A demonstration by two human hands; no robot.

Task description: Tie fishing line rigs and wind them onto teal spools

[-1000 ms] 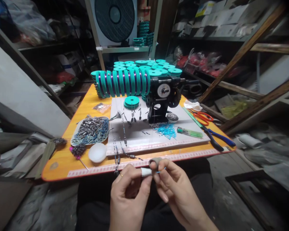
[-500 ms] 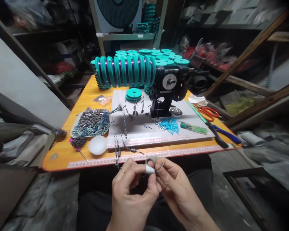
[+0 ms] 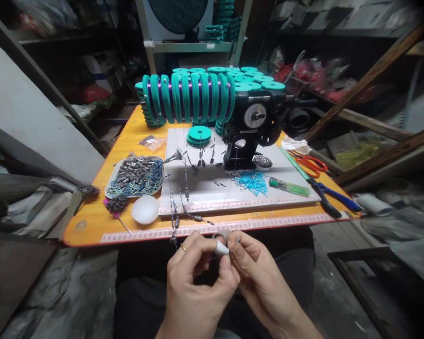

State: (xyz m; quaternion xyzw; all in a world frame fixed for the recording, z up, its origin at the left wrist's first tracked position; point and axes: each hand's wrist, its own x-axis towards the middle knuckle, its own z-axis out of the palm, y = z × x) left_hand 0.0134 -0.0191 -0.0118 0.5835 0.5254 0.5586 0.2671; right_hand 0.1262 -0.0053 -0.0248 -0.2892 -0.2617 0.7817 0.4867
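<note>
My left hand (image 3: 200, 282) is closed in a pinch in front of the table edge, a ring on one finger and a white wrap (image 3: 221, 248) over the index fingertip. Whatever lies between its fingertips is too small to make out. Touching it, my right hand (image 3: 263, 280) pinches a thin blue stick (image 3: 237, 240), mostly hidden by the fingers. A grey band (image 3: 223, 233) shows around a finger between the two hands. Just beyond them, dark weighted lines (image 3: 198, 218) hang over the front of the table.
A tray (image 3: 109, 192) of grey weights and blue pieces stands left, beside a white bowl (image 3: 145, 210). Teal spools (image 3: 189, 98) sit on a black winding machine (image 3: 240, 153). Blue sticks (image 3: 251, 182), a green tube (image 3: 289, 187), pliers (image 3: 334, 200) and red-handled scissors (image 3: 313, 165) lie right.
The view has shifted slightly, so the table appears a little higher and further right. Both hands keep their pinch, with the fingertips slightly readjusted around the blue stick.
</note>
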